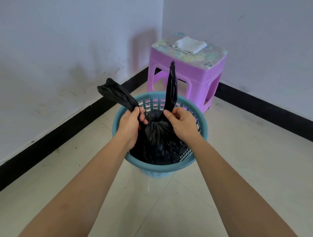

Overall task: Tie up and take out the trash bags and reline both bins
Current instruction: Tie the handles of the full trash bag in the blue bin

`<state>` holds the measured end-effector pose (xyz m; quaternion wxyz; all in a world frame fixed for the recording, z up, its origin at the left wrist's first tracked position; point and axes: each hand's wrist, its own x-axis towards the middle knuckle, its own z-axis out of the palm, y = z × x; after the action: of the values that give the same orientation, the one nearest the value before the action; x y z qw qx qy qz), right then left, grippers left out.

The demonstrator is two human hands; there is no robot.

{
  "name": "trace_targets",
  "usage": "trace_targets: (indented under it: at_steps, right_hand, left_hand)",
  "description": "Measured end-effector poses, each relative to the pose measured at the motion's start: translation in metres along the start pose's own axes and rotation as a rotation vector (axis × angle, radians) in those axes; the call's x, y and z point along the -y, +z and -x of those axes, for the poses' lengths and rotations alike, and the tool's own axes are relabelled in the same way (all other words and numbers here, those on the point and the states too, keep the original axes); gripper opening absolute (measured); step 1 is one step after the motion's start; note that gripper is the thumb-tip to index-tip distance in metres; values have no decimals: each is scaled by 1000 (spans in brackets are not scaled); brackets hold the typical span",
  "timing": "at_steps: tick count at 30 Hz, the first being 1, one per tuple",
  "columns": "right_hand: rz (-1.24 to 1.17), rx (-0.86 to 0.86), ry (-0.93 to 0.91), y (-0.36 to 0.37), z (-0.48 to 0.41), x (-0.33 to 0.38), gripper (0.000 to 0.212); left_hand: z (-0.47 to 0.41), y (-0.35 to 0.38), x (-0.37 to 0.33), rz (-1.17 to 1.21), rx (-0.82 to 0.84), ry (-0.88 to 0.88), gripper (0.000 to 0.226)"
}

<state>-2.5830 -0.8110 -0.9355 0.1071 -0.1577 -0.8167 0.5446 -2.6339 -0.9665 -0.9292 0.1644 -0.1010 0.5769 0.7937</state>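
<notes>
A black trash bag point(156, 143) sits inside a round blue perforated bin point(159, 167) on the tiled floor. The bag's top is gathered into two twisted ears. My left hand point(131, 125) grips the left ear, which sticks out up and to the left. My right hand point(183, 124) pinches the base of the right ear, which stands nearly upright. Both hands are above the bin's mouth, on either side of the gathered neck of the bag.
A purple plastic stool point(186, 73) stands in the room's corner just behind the bin, with a folded white cloth point(189, 45) on its patterned top. White walls with a black baseboard point(61, 141) run along the left and right.
</notes>
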Motion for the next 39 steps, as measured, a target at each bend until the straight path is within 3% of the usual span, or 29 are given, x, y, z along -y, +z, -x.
trace_targets:
  at_steps: [4, 9, 14, 18, 22, 26, 29, 32, 35, 39]
  right_hand:
    - [-25, 3, -35, 2, 2, 0, 16]
    - [-121, 1, -81, -3, 2, 1, 12]
    - [-136, 35, -100, 2, 3, 6, 5]
    - [43, 31, -164, 4, 4, 8, 10]
    - [421, 88, -310, 4, 5, 8, 16]
    - [531, 148, -420, 7, 6, 11, 15]
    - [473, 189, -397, 8, 7, 8, 17]
    - [378, 222, -283, 5, 7, 2, 27]
    - [310, 191, -220, 2, 7, -2, 18]
    - [375, 184, -263, 2, 8, 0, 15]
  left_hand:
    - [-4, -5, -4, 118, 96, -147, 14]
    - [-2, -16, -8, -10, 226, -116, 18]
    - [-3, -21, -6, -80, 177, -160, 16]
    - [-3, -17, -5, -108, 110, -131, 11]
    - [5, -17, -13, -218, 315, -133, 13]
    - [14, -18, -15, -314, 461, -28, 18]
    - [10, -19, -9, -271, 360, -22, 32]
    - [1, -20, -6, -168, 300, -56, 28]
    - [0, -21, -9, -128, 350, -94, 18]
    - [6, -23, -10, -275, 426, -54, 12]
